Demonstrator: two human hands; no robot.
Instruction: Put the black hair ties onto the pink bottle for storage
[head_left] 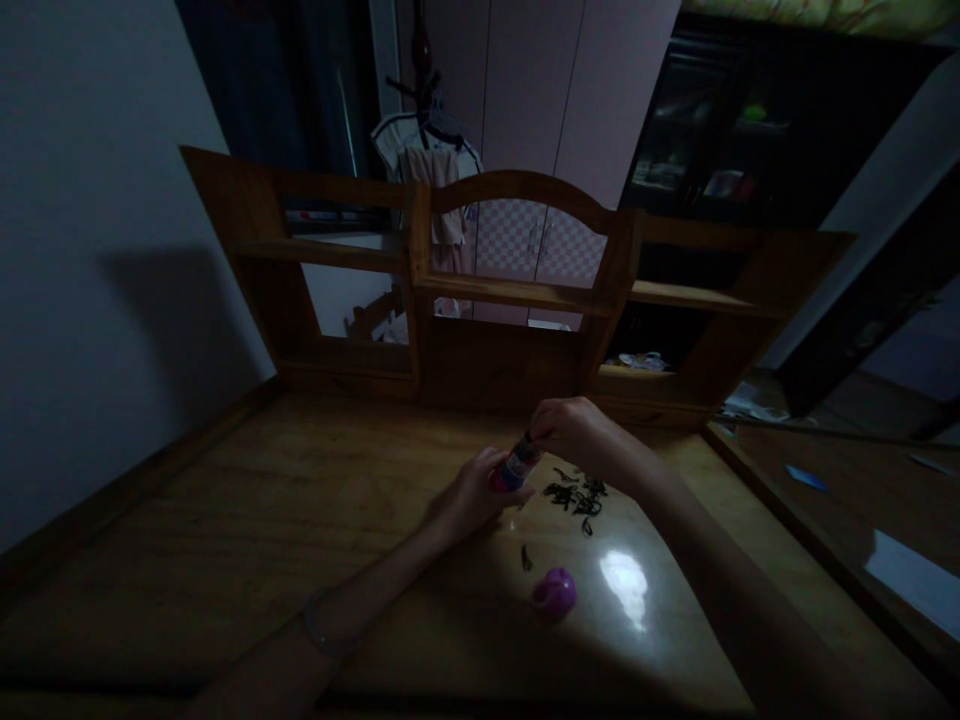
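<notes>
Left hand [472, 495] and right hand [574, 430] both grasp one small bottle [516, 467] near the table's [225, 520] back edge; one dark heap [576, 494], one purple cap [554, 591] beside.

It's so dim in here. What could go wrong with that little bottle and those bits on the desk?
The small bottle is tilted between the left hand and right hand, while a purple round piece, perhaps its cap, lies apart on the desk; the contents might spill. The dark bits lie loose, with one stray bit apart; in this light an arm could brush some away.
</notes>
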